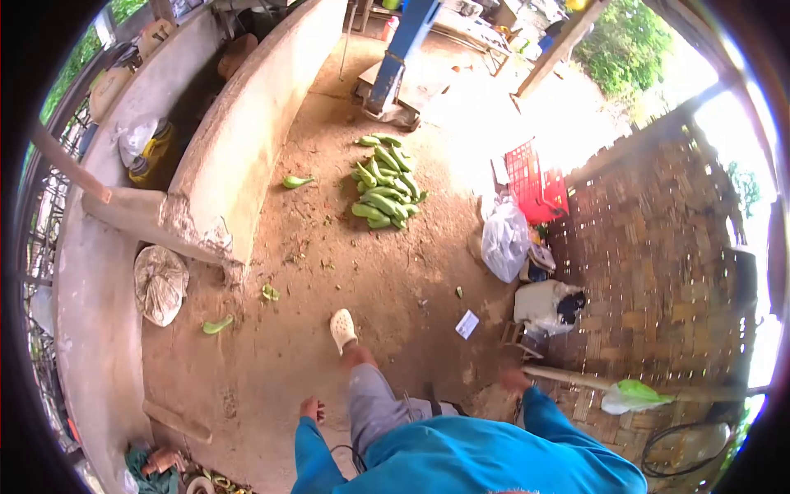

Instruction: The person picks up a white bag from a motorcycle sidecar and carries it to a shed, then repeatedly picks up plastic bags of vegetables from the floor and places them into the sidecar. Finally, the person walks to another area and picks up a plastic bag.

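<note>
**Desk:** Hands first, please.

**Op:** Logged from the head view. The left hand (311,407) hangs low on the left over the dirt floor (280,362). Its grip is slack, fingers half-curled, with nothing in it. The right hand (515,379) is at the near end of a pale pole (576,380) and touches it. I cannot tell whether that grip is closed round the pole, because the fingers are too small to read.

**Desk:** Where does the pole lie?

**Op:** It runs from that hand out to the right, along the foot of the woven wall (658,247). A green-and-white bundle (629,397) sits on it partway along. I cannot make out what it is.

**Desk:** Between the hands?

**Op:** I see one leg in grey trousers (372,403) out ahead, with a white clog (342,329) planted on the floor.

**Desk:** Further out?

**Op:** A white slip of paper (467,323) lies to the right of the clog. To the left is a green peel (217,326), near a grey sack (160,284) that rests against the concrete wall (239,148). Beyond those, a white plastic bag (504,240) stands just beside a red crate (535,185). Farthest off is a pile of green fruit (385,181) on the floor. A single fruit (296,181) lies apart on its left, close to the concrete wall.
</note>
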`<move>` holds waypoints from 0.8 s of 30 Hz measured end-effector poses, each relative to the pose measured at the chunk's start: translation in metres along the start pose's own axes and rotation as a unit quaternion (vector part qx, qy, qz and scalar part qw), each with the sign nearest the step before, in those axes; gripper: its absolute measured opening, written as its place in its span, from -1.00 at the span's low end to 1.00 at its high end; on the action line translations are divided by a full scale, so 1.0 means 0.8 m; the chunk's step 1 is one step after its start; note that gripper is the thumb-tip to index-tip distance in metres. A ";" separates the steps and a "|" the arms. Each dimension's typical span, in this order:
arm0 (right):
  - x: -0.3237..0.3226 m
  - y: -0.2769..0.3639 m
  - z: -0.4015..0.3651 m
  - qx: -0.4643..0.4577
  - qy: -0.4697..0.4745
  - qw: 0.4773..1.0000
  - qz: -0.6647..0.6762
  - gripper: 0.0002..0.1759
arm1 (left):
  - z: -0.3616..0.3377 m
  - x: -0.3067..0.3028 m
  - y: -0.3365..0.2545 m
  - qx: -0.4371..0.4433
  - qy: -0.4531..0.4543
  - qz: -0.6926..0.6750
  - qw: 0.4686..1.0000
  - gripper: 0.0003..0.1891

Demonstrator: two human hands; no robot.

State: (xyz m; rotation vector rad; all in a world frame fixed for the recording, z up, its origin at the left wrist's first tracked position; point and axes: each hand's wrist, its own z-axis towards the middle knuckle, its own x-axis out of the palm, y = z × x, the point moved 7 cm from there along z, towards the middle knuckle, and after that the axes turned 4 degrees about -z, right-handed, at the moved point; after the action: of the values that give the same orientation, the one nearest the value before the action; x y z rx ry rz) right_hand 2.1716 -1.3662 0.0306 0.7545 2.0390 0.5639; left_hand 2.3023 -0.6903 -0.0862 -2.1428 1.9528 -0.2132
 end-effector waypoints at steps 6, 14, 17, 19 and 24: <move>-0.025 0.199 -0.022 0.511 0.088 0.803 0.293 -0.66 | 0.019 0.109 -0.234 0.137 0.131 -0.117 0.975 -0.74; -0.160 0.309 0.113 0.424 -0.050 0.848 0.314 -0.62 | 0.011 0.117 -0.355 0.117 0.116 -0.099 0.981 -0.66; -0.191 0.330 0.133 0.407 -0.079 0.831 0.372 -0.64 | 0.035 0.084 -0.333 0.051 0.099 -0.112 0.987 -0.75; -0.204 0.326 0.129 0.407 -0.106 0.825 0.377 -0.66 | 0.038 0.071 -0.334 -0.001 0.076 -0.094 0.993 -0.81; -0.185 0.261 0.089 0.469 -0.106 0.765 0.428 -0.69 | 0.046 0.105 -0.399 -0.033 0.031 -0.028 0.999 -0.86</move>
State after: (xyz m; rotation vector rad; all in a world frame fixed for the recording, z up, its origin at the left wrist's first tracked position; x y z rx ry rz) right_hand 2.3598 -1.3122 0.2101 2.2871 1.5742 -0.1619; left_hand 2.6268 -0.7447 -0.0396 -2.2607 1.9606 -0.2300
